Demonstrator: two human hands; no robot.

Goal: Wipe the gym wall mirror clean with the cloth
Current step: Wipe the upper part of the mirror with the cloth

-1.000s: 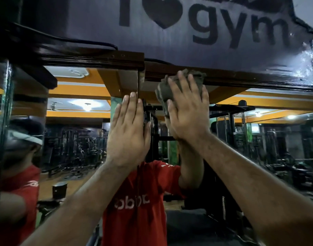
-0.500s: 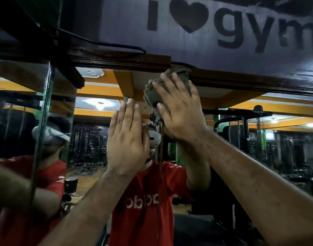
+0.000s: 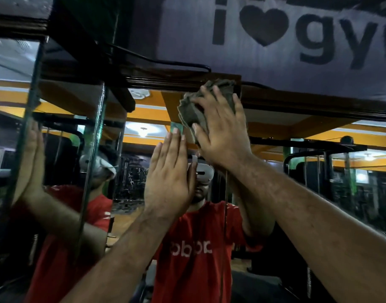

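Observation:
The wall mirror (image 3: 308, 176) fills the view ahead, reflecting a person in a red shirt and gym machines. A crumpled grey-brown cloth (image 3: 188, 110) sits high on the glass, just under the dark wooden top frame (image 3: 176, 80). My right hand (image 3: 222, 132) presses the cloth flat against the mirror with spread, fairly straight fingers. My left hand (image 3: 169, 173) lies flat on the glass below and left of the cloth, fingers straight and together, holding nothing.
A second mirror panel (image 3: 56, 149) meets this one at an angle on the left, with a vertical seam (image 3: 93, 149) between them. Above the frame hangs a grey banner (image 3: 275, 29) with black lettering. A black cable (image 3: 165, 62) runs along the top.
The view has swung left, bringing the angled left panel into sight. My right hand with the cloth has slid left along the mirror's top edge. My left hand stays flat on the glass.

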